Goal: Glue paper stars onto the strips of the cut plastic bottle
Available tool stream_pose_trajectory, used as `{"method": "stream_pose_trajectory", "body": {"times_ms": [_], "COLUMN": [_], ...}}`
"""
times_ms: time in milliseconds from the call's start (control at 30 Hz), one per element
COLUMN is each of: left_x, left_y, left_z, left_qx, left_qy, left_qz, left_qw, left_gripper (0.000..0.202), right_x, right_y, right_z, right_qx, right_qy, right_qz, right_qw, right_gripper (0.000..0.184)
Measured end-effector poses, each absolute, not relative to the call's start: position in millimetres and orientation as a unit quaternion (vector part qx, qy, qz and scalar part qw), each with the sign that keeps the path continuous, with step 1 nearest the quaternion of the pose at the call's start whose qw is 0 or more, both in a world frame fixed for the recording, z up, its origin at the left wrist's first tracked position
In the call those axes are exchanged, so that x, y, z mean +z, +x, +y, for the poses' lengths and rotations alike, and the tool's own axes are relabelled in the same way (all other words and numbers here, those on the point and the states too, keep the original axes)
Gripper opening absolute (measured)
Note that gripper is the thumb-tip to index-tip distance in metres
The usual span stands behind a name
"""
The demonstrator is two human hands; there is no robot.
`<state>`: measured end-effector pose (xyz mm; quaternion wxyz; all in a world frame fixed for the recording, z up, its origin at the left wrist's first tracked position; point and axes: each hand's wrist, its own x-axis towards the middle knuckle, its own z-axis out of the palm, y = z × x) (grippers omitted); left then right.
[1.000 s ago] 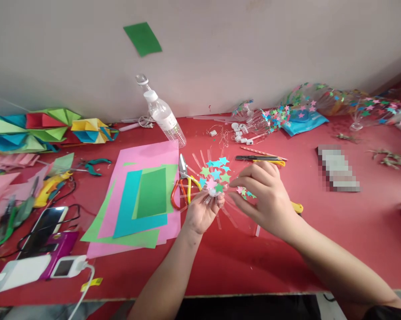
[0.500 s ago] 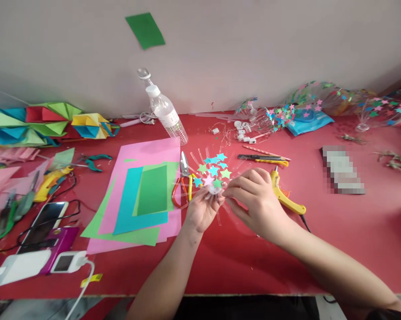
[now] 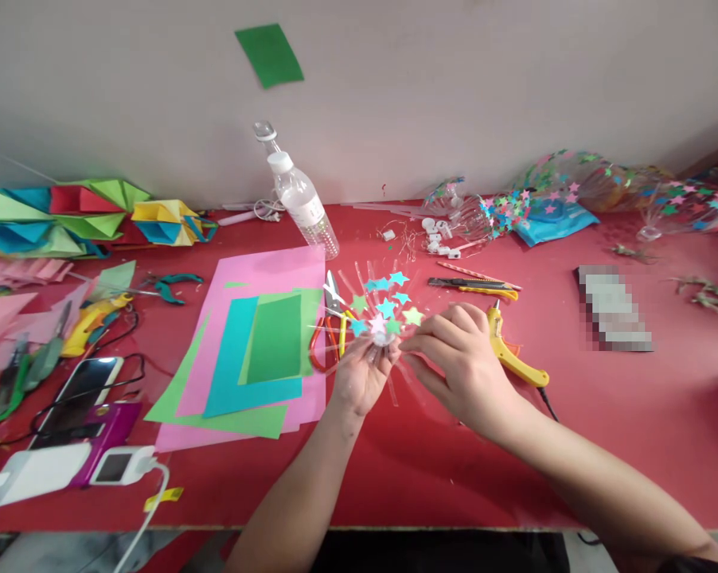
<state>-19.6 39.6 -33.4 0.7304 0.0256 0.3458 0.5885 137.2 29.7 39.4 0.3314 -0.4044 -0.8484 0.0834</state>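
My left hand [image 3: 362,378] is closed around the base of a clear plastic flower [image 3: 383,339], apparently cut from a bottle, with thin strips fanning out all round. Blue, green and pink paper stars [image 3: 386,308] sit on several of its strips. At its right side, the bent fingers of my right hand [image 3: 458,354] are pinched together at a clear strip, close to a pale green star [image 3: 413,317]; the fingertips are partly hidden. Scissors [image 3: 333,314] with red and yellow handles lie just behind my left hand. A yellow glue gun [image 3: 517,360] lies beyond my right wrist.
Coloured paper sheets [image 3: 228,402] lie left of my hands. Behind stand a plastic bottle [image 3: 305,207] and finished star-covered pieces [image 3: 502,211]. A utility knife [image 3: 472,285] lies in front of them. Phone [image 3: 78,394], power bank [image 3: 105,438] and cables crowd the left.
The pale green star beside my right fingertips has shifted slightly right, towards them. Both hands keep nearly the same place and hold. The whole view has shifted slightly.
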Motion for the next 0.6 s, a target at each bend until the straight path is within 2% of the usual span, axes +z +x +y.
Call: {"method": "stream_pose_trajectory", "body": {"times_ms": [167,433,600], "left_x": [-30.5,-29.9,-29.9], "left_y": [-15.8,-14.0,-13.0], "left_z": [37.6,37.4,35.9], "left_qx": [0.584,0.584,0.579], "left_qy": [0.013,0.010,0.002], "left_qz": [0.357,0.359,0.357], "left_qw": [0.729,0.728,0.733], "left_gripper": [0.016,0.017,0.019], "right_x": [43.1,40.7,39.0], "right_y": [138.2,138.9,139.3], "right_z": [28.6,27.7,29.3], "right_qx": [0.078,0.112,0.090], "right_qy": [-0.412,-0.405,-0.384], "right_qz": [-0.824,-0.793,-0.803], "right_qw": [0.381,0.442,0.447], "right_gripper": [0.000,0.014,0.015]}}
